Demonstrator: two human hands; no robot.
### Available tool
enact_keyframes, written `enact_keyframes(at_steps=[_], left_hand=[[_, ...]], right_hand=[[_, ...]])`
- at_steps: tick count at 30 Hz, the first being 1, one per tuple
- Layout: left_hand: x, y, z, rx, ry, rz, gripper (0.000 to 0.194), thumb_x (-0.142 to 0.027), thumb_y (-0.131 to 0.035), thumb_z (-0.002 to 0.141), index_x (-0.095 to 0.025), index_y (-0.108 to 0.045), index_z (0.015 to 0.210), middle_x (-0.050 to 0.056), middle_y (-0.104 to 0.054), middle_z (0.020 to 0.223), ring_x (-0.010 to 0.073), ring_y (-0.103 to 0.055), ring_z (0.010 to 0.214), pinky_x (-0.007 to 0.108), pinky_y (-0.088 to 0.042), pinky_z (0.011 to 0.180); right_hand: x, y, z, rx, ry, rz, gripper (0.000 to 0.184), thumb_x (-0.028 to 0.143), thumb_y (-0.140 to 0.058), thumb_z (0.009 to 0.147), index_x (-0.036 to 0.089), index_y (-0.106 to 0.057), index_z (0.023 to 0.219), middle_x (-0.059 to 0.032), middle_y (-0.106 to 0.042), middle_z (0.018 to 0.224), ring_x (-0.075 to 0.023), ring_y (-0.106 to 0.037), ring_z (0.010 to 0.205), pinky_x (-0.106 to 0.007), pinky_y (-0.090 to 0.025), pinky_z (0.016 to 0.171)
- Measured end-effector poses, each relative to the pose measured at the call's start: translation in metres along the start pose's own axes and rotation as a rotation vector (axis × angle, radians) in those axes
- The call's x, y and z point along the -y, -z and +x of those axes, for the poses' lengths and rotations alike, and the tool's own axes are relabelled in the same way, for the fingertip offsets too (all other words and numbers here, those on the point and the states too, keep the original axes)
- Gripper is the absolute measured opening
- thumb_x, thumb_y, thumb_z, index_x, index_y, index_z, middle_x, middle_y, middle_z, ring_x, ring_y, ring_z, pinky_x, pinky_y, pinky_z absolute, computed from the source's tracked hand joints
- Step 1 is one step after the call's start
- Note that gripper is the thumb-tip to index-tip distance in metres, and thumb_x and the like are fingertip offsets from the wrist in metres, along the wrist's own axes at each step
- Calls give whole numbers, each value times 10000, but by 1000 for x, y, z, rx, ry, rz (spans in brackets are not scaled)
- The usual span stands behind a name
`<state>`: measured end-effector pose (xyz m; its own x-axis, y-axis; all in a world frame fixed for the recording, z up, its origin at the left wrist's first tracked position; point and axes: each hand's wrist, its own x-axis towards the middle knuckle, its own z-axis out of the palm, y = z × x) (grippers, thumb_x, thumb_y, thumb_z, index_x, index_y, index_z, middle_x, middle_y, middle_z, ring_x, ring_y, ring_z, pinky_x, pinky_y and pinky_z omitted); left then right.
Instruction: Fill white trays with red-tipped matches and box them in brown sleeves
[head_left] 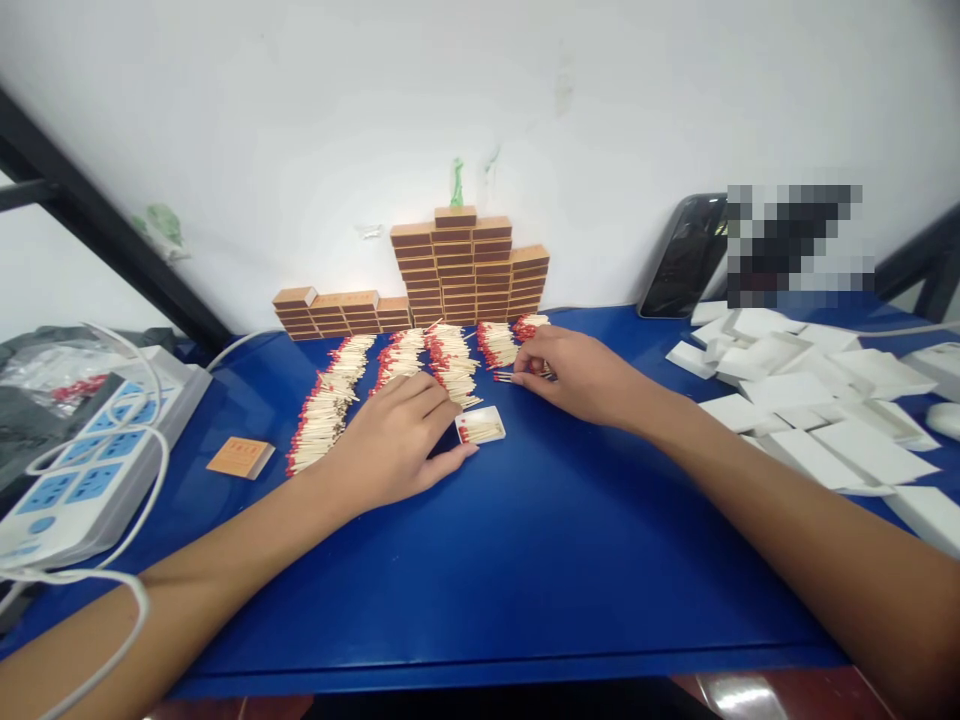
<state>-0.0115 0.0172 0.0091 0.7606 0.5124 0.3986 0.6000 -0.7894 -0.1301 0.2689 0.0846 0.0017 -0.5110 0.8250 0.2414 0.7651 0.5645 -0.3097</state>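
A small indoor work corner is seen here; whether a home or a workshop, it can't be told. A blue tabletop (562, 570) is set right up against a white wall (300, 120), marked with green smears (457, 183), flanked by black metal bars (97, 200). And look, matchboxes (472, 265) are stacked, matches (326, 410) are laid in rows, white trays (817, 395) are heaped! A power strip (97, 455) is placed left, a phone (679, 260) is propped, reddish floor tiles (750, 695) are glimpsed below.

No text I can read. Faint print on orange matchbox (238, 457), left, and on low matchbox stack (330, 318), far left: too blurred.
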Motion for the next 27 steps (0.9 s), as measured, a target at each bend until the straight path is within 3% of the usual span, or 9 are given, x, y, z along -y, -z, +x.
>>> enact_keyframes(at_steps=[12,20,27], left_hand=[[1,-1,0,-12,-11,5,367,-433,-593,1069,-97,-728,1131,116,-727,984,289,-655,984,443,-561,889],[2,-1,-1,-15,4,21,366,-445,-600,1064,-111,-731,1138,115,-734,993,293,-661,993,436,-560,881],[1,-1,-1,-8,-1,-2,387,-435,-602,1062,-90,-722,1191,126,-731,1021,299,-654,1010,457,-569,901]], right_hand=[[4,4,0,115,-35,-1,130,229,-618,1002,186,-701,911,-90,-691,946,-224,-622,846,-327,-422,729],[15,15,-7,94,79,103,155,289,-586,1016,202,-674,924,-87,-683,1002,-222,-611,867,-331,-430,739],[41,13,-17,172,145,174,130,262,-597,1029,205,-665,933,-63,-688,997,-201,-614,847,-323,-434,736]])
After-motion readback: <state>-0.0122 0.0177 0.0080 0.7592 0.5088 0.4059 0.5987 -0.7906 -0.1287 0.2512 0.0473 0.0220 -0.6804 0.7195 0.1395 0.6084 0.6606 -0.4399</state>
